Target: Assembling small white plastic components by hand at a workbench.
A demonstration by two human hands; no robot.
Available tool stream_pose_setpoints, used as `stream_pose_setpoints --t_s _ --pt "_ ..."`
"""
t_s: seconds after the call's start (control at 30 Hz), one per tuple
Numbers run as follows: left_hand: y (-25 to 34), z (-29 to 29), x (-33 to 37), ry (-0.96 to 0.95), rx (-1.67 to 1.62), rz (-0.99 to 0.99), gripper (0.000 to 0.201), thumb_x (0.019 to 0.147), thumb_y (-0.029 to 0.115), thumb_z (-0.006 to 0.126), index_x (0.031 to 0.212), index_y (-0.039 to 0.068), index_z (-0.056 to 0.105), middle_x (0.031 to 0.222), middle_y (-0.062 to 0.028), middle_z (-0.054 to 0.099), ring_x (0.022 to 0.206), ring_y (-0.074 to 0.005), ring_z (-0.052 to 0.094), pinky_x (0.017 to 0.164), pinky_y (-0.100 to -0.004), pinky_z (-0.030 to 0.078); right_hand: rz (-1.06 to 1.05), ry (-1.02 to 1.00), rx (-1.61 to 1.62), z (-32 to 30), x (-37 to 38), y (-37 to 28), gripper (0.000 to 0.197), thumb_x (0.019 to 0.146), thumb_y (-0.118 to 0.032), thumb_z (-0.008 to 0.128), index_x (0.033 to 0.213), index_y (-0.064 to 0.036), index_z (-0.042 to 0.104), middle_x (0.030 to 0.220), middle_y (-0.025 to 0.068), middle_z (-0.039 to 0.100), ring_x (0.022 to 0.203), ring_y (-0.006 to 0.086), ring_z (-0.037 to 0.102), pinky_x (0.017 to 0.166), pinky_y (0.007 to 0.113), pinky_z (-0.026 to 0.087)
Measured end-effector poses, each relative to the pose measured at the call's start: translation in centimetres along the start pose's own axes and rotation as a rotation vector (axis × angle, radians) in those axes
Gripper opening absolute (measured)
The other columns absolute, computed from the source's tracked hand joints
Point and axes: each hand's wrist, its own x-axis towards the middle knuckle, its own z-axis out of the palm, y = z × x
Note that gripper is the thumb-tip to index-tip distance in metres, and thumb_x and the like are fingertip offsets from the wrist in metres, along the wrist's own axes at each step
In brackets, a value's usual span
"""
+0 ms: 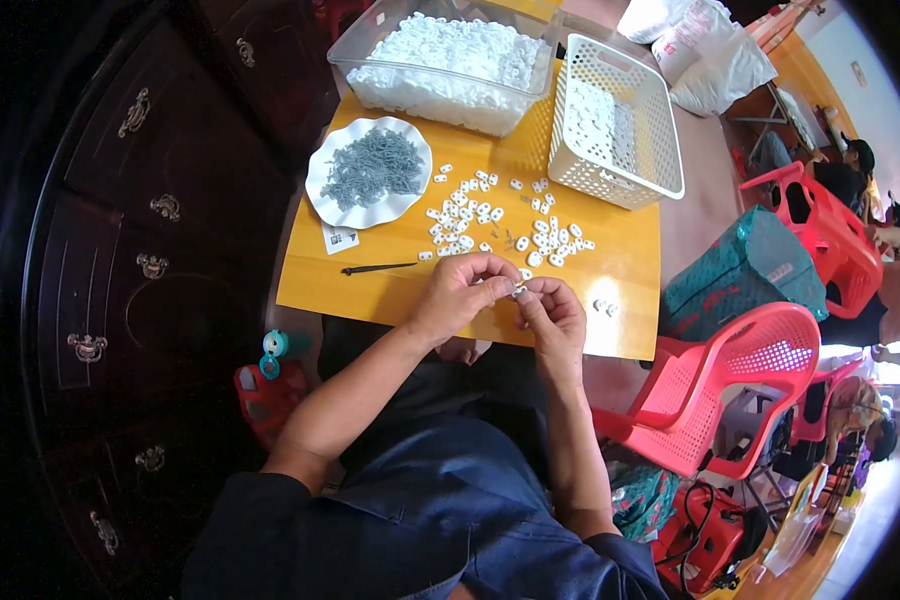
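Observation:
Close to the table's near edge, my left hand (pixel 462 296) and my right hand (pixel 555 322) meet fingertip to fingertip. Both pinch a small white plastic piece (pixel 519 291), mostly covered by the fingers. Just beyond them lie loose white plastic pieces (pixel 456 214) with dark holes, and to their right a cluster of rounder ones (pixel 554 240). A few small grey parts (pixel 510 240) are scattered between the groups. Right of my right hand sit a few separate white pieces (pixel 606 307). A thin black stick-like tool (pixel 379 268) rests left of my left hand.
A scalloped white plate (pixel 318 184) heaped with grey parts stands at the left. Behind are a clear bin (pixel 440 84) full of white pieces and a white perforated basket (pixel 610 183). Red plastic chairs (pixel 715 385) flank the table's right; dark drawers (pixel 120 240) its left.

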Motion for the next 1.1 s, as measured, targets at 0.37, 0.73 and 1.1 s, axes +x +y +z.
stream_pose_setpoints --t_s 0.37,0.73,1.1 --pt "-0.2 0.2 0.1 0.024 -0.011 0.005 0.014 0.099 0.015 0.068 0.102 0.002 0.073 0.089 0.0026 0.070 0.077 -0.0039 0.059 0.067 -0.0222 0.049 -0.029 0.069 0.010 1.0 -0.1 -0.3 0.014 0.097 -0.002 0.067 0.110 0.0006 0.064 0.091 0.0033 0.069 0.073 0.0081 0.059 0.067 0.021 0.048" --pt "-0.7 -0.4 0.2 -0.003 0.095 0.003 0.014 0.102 0.019 0.065 0.101 0.005 0.069 0.093 0.0036 0.068 0.083 -0.0040 0.059 0.071 -0.0219 0.050 -0.085 0.087 -0.065 0.7 0.0 0.3 0.014 0.096 -0.003 0.069 0.110 0.0002 0.066 0.091 0.0024 0.070 0.074 0.0062 0.061 0.068 0.020 0.050" --pt "0.1 0.1 0.1 0.028 0.202 0.089 0.012 0.099 0.012 0.067 0.097 0.000 0.069 0.084 0.0003 0.068 0.076 -0.0057 0.060 0.068 -0.0248 0.050 -0.079 0.084 -0.113 0.3 -0.1 0.4 0.011 0.096 -0.002 0.070 0.106 -0.0006 0.068 0.094 0.0005 0.072 0.085 0.0064 0.065 0.075 0.021 0.052"
